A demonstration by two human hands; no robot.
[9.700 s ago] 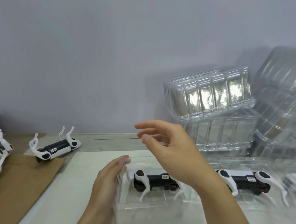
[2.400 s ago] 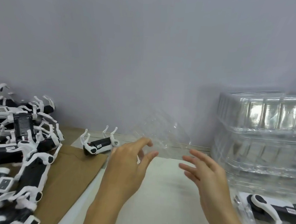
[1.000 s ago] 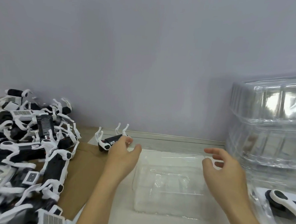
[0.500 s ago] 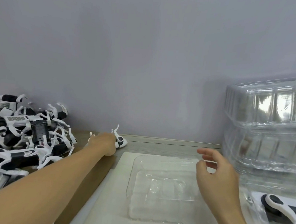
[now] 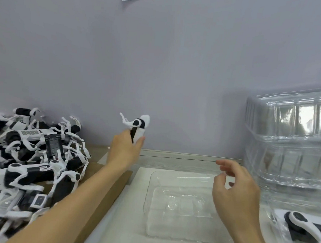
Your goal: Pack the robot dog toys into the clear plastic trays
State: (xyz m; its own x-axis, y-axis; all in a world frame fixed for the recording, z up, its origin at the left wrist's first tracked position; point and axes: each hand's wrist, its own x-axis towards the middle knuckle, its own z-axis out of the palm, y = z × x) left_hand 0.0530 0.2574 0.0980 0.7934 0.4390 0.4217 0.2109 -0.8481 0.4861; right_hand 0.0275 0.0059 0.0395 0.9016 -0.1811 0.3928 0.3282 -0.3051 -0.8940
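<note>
1. Left hand (image 5: 125, 149) gripped a robot dog toy (image 5: 137, 127) by the lower end of its body, fingers and thumb curled round it, and held it upright in the air near the wall, above the back edge of the table (image 5: 172, 160)
2. Right hand (image 5: 235, 189) held nothing; its fingers were loosely curled and apart as it hovered over the right side of the empty clear tray (image 5: 179, 205), which lay flat on a white sheet (image 5: 123, 218) in front of the person
3. Judging by how easily one hand carried it, the toy was probably light; its body looked like stiff, smooth plastic, so it could slip in a loose hold
4. The thin white legs looked like the weakest parts and likely to bend or snag, so the black-and-white body seemed the safer place to hold, as the hand was doing
5. The toy showed a white shell, a black round joint near the top and a slim curved white leg sticking out to the left
6. The tray looked thin and flexible, clear enough that its moulded recess was hard to make out; it might shift when a toy is pressed in, so the free hand could steady it
7. More toys lay in a tangled heap (image 5: 27, 160) on the left, a stack of clear trays (image 5: 289, 148) stood on the right, and one packed toy (image 5: 303, 224) lay below that stack
</note>
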